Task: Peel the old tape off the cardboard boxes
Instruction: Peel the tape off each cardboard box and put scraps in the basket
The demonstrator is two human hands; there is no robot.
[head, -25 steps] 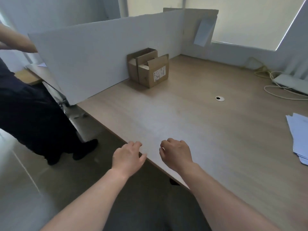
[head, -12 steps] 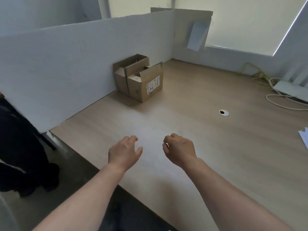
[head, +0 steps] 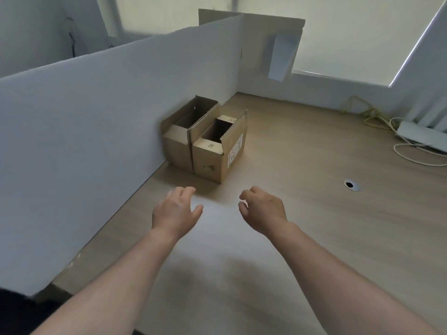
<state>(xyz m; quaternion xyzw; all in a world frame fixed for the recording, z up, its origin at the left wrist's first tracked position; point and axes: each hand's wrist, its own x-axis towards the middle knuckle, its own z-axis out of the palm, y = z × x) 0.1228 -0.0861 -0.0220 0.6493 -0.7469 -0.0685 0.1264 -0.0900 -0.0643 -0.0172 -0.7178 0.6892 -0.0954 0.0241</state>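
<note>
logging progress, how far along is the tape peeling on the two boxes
Done: nothing visible. In hand: nothing. The left hand and right hand hover empty over the table, short of the labelled box and the neighbouring box, touching neither. Left: all the peeling. The tape itself is too small to make out.

It looks like an office: a wood-grain desktop (head: 302, 226), a white divider panel (head: 96, 117) at 10 o'clock, a cable grommet (head: 351, 184) at 3 o'clock, and a power strip (head: 418, 134) at 2 o'clock.
</note>
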